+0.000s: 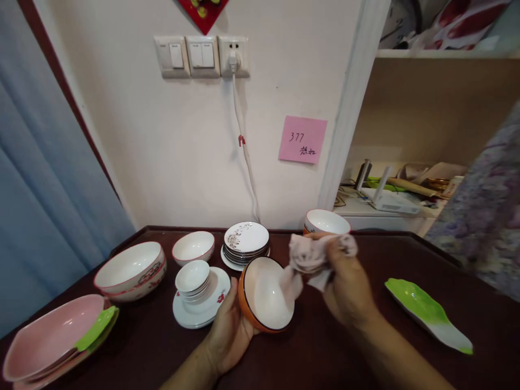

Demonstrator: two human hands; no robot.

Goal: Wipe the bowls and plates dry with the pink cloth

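My left hand (231,338) grips an orange bowl (266,298) with a white inside and a dark rim, tilted so that its opening faces me. In my right hand (351,287) is a bunched pale cloth (311,254) with dark markings. A loose end of the cloth hangs over the bowl's right rim. Behind the bowl stands a stack of patterned plates (246,237). Small white bowls (192,276) are stacked on white plates (221,281) to the left of my left hand. Partly hidden behind the cloth is a red-rimmed white bowl (327,219) at the back.
On the left are a large red-rimmed bowl (132,271), a smaller bowl (194,246) and pink dishes (57,336) with a green leaf-shaped part. A green and white leaf-shaped dish (426,314) lies on the right of the dark table (325,363). A power cord (246,157) runs down the wall.
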